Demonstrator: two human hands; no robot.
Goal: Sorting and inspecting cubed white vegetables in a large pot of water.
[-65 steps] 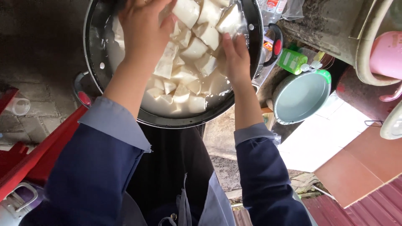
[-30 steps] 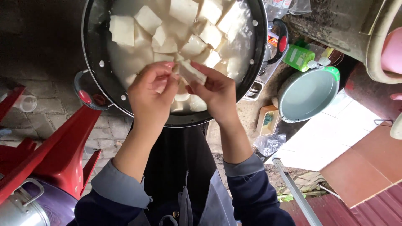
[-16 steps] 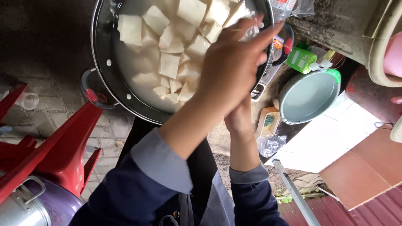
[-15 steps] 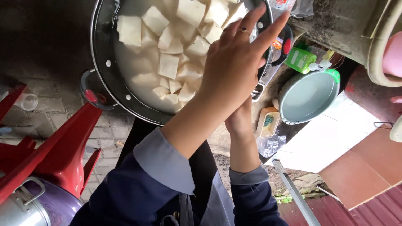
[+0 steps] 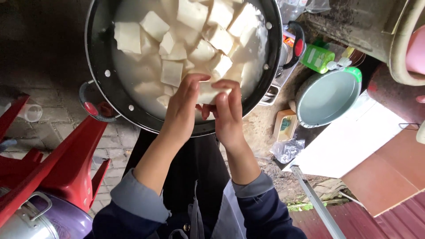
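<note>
Setting: paved brick ground [image 5: 53,132] lay under the work, with a red plastic stool [image 5: 57,168] at the left and a pale tiled slab [image 5: 349,141] at the right.
Pot: a wide black pot [image 5: 99,79] with red-tipped handles held cloudy white liquid and many pale tofu blocks [image 5: 128,37], some floating apart, some crowded together.
Piece in hand: one white tofu piece [image 5: 211,92] sat above the near rim of the pot, held between both hands.
Left hand: the left hand [image 5: 183,106] had thumb and fingers pressed onto the left end of the piece.
Right hand: the right hand [image 5: 226,116] had its fingers curled over the right end, closed on the same piece.
Handling, as a judgement: the piece looked wet, soft and crumbly, likely light but slippery; it probably would break under a pinch at a corner.
Where to hold, as a judgement: the broad flat faces looked the safest place, with fingers spread and support from below, as the two hands shared the load at opposite ends.
Nearby: a teal basin [image 5: 327,97] stood right of the pot, a green bottle [image 5: 316,57] just beyond its rim, and a small box with a sponge [image 5: 284,125] between basin and pot.
Lower left: part of a metal pot lid [image 5: 26,221] showed under the stool.
</note>
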